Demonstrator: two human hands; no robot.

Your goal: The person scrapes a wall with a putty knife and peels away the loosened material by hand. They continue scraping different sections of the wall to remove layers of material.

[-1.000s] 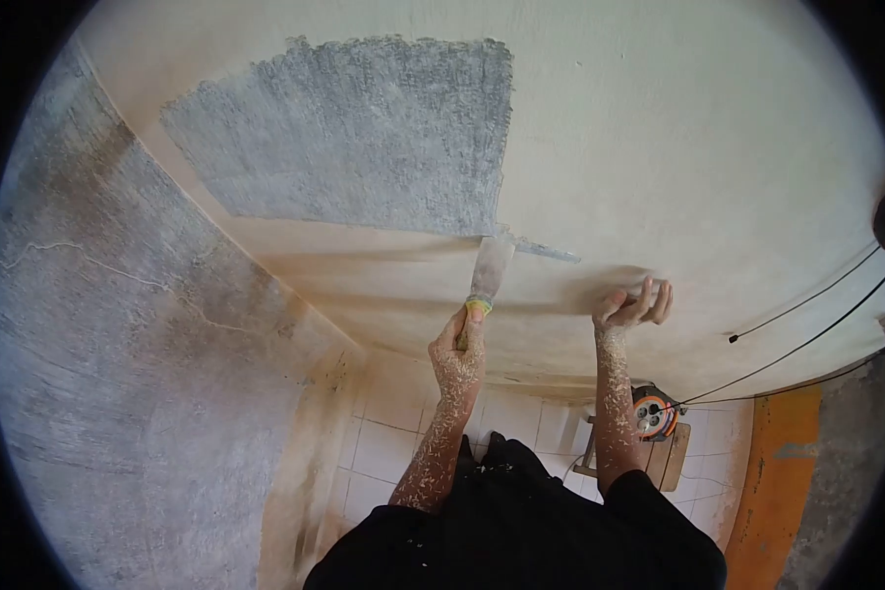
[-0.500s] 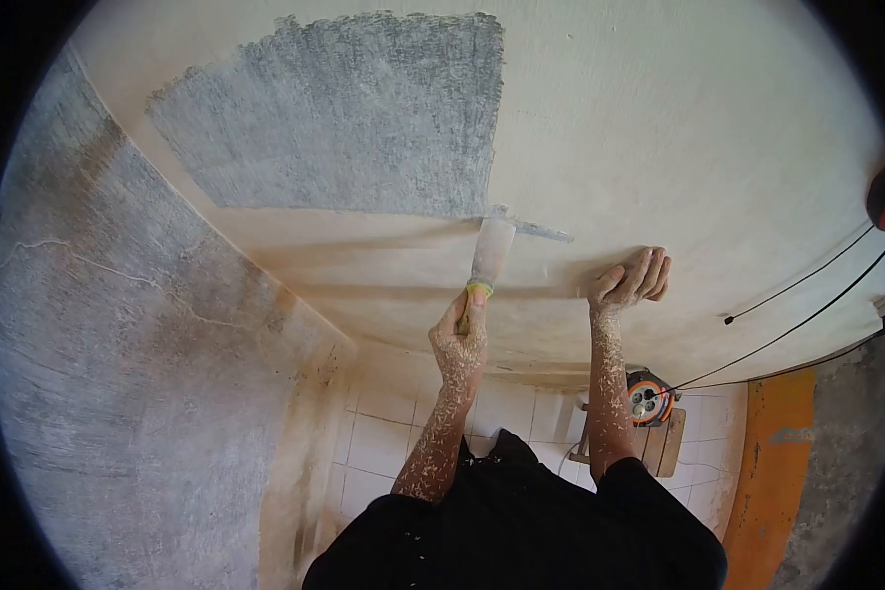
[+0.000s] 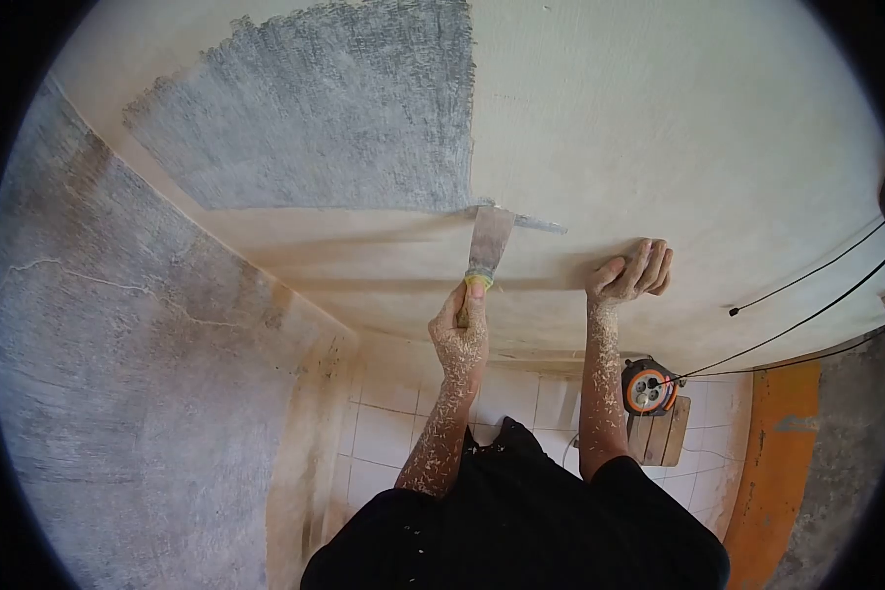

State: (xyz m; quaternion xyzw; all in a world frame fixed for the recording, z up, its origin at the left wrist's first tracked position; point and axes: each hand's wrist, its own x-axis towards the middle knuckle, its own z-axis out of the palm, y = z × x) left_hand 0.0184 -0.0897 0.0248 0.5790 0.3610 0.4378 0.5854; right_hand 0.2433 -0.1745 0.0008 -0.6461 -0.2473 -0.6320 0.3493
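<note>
My left hand [image 3: 460, 329] is wrapped round the yellow-green handle of a scraper [image 3: 490, 241]. The scraper's wide metal blade touches the cream wall [image 3: 600, 128] at the lower right corner of a rough grey patch [image 3: 334, 118]. A thin grey strip runs right from the blade's edge. My right hand [image 3: 634, 270] rests against the wall to the right of the scraper, its fingers bent and nothing visible in it. Pale flakes cover both forearms.
A round orange and black cable reel [image 3: 649, 390] sits on a small wooden stool [image 3: 664, 433] on the tiled floor [image 3: 383, 433]. Black cables [image 3: 787, 329] run from it to the right. A grey side wall [image 3: 147, 344] stands at the left, an orange band [image 3: 777, 462] at the right.
The view has shifted slightly, so the grey patch sits further left and higher. The blade now shows its face more fully, at a changed tilt. My right hand stays against the wall.
</note>
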